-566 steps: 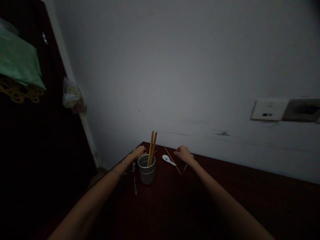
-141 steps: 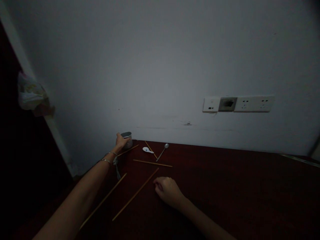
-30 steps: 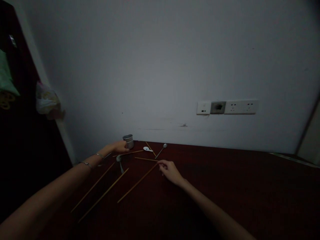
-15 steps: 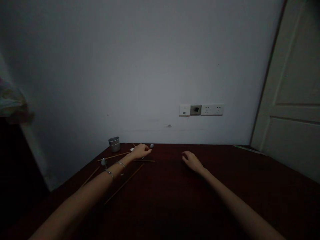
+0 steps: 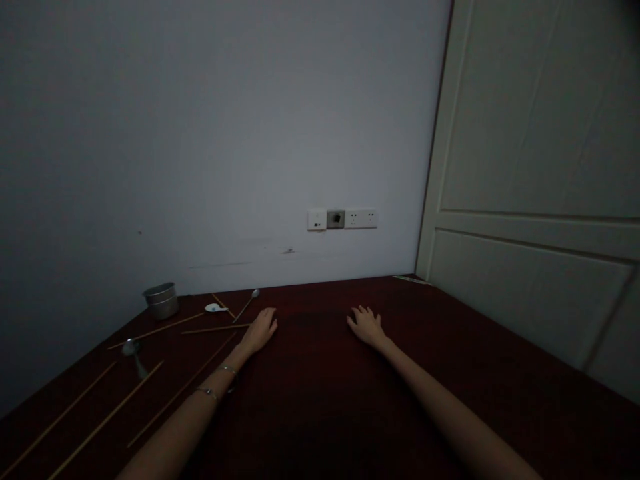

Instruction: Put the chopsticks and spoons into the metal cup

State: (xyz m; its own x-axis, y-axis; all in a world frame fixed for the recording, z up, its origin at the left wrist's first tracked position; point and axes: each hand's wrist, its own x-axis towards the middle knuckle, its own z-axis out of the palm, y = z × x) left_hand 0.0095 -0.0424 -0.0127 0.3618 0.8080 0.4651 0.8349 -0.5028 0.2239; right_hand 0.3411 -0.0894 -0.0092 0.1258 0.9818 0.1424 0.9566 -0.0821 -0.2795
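Note:
My left hand (image 5: 261,329) lies palm down on the dark red table (image 5: 310,387), fingers stretched and holding nothing. Its back edge is close to the end of a chopstick (image 5: 215,329). Beyond it a long-handled metal spoon (image 5: 255,294) lies beside a white spoon (image 5: 215,308). Farther right, my right hand (image 5: 368,327) rests with its fingers spread on the bare tabletop. Several more chopsticks (image 5: 106,420) are scattered to the left, around another metal spoon (image 5: 131,348). At the far left corner stands a metal cup (image 5: 161,301).
A pale wall (image 5: 225,133) with sockets (image 5: 343,219) borders the table's far edge. To the right stands a light panelled door (image 5: 530,167). A thin flat strip (image 5: 411,280) lies in the far right corner.
The view has turned to the right. My left hand has drawn away from the spoons, uncovering the white one, and now lies flat. My right hand's fingers have spread.

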